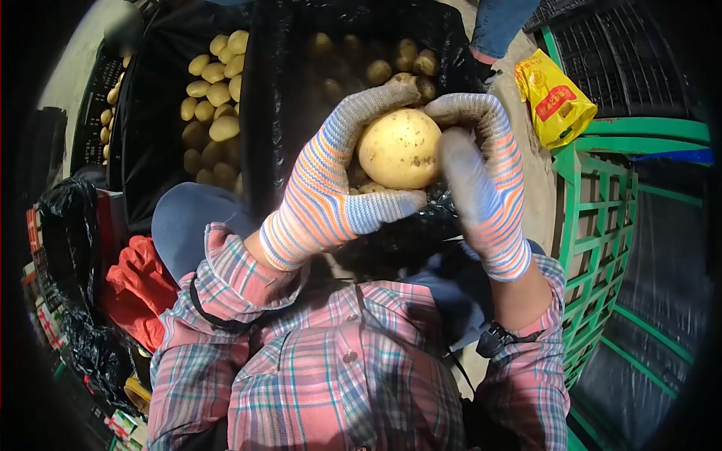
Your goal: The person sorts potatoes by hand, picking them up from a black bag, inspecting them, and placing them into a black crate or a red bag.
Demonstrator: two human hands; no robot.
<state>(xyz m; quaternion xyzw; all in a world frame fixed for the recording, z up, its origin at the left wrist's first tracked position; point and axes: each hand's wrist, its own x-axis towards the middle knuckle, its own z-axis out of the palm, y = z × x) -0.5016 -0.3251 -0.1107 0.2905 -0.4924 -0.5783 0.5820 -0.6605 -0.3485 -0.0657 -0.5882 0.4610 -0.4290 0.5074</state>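
Observation:
A large pale-yellow potato (400, 149) with dark specks of soil is held between my two hands above a black-lined crate. My left hand (331, 177), in a striped knit glove, cups it from the left, fingers over the top and thumb underneath. From the right, my right hand (485, 177) curls around it in a matching glove with greyed fingertips. The right thumb is slightly blurred against the potato's side. Below my hands, several soil-covered potatoes (379, 72) lie in the shaded crate, partly hidden by the gloves.
Cleaner potatoes (218, 93) fill part of a second black-lined crate (154, 113) on the left. Red gloves (139, 289) lie by a black plastic bag (75, 218). Right are a yellow bag (556, 101) and green-framed crates (594, 233). Another person's leg (500, 26) stands ahead.

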